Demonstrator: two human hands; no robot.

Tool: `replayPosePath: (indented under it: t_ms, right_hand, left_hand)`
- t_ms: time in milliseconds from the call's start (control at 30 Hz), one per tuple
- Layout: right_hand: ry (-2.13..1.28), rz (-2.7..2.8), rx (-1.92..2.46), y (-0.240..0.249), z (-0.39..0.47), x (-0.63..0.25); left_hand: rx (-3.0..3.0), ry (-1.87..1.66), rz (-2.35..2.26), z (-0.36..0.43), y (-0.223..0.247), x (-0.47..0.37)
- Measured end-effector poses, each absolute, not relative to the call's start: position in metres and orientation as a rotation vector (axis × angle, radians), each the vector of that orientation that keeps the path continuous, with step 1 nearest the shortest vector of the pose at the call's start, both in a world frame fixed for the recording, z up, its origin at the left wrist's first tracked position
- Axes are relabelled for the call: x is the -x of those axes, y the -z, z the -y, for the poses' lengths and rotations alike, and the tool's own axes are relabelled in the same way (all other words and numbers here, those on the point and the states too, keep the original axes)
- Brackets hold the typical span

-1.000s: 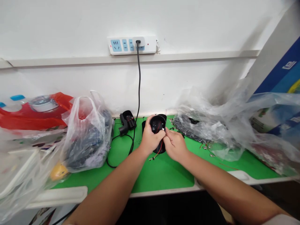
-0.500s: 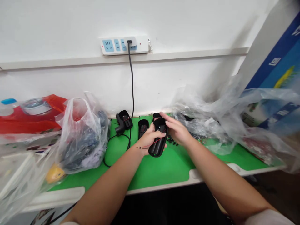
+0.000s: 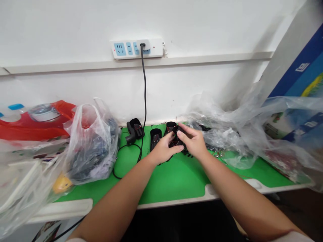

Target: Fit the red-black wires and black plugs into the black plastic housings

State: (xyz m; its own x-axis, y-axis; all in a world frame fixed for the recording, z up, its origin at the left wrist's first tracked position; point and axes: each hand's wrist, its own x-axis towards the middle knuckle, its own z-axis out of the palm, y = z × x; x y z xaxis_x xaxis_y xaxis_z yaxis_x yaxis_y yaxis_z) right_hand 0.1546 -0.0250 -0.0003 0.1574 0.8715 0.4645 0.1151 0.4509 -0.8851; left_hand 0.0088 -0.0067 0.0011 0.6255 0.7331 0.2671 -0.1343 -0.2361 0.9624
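Between my two hands is a black, tube-like plastic housing [image 3: 176, 131], largely covered by my fingers. My left hand [image 3: 163, 149] is closed round its near left side, thumb pointing right. Thumb and fingers of my right hand [image 3: 196, 143] grip its upper right end. Just behind lie two similar open black housings, one at the left [image 3: 155, 135] and one farther back [image 3: 171, 124], with dark parts and thin wires inside. Some small black pieces [image 3: 188, 153] lie by my right hand.
A black device with an elbow-shaped end [image 3: 135, 130] lies on the green tabletop [image 3: 174, 188]. A cable [image 3: 145, 87] hangs from the power strip [image 3: 137, 48]. Filled plastic bags stand at the left [image 3: 93, 148] and right [image 3: 227, 131]. A blue printed panel [image 3: 297, 84] leans at the right.
The held housing has been turned and moved slightly up, so its long inner side no longer shows. My right thumb and fingers have closed on its upper end. The view has shifted slightly.
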Motion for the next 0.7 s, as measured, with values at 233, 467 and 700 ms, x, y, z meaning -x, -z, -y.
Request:
replayPosePath:
  t_ms: [233,467,700]
  right_hand:
    - [-0.717,1.353,0.935,-0.004,0.029,-0.153]
    - [-1.144,1.073,0.901,-0.003,0.022,-0.155]
    - [-0.749,1.949,0.937,0.012,0.033,-0.134]
  left_hand:
    - [-1.744,-1.035,-0.564,0.017,0.001,-0.018]
    - [-2.303,-0.914,-0.791,0.048,-0.030,-0.011]
    - [-2.857,-0.925,-0.102,0.153,-0.030,-0.008]
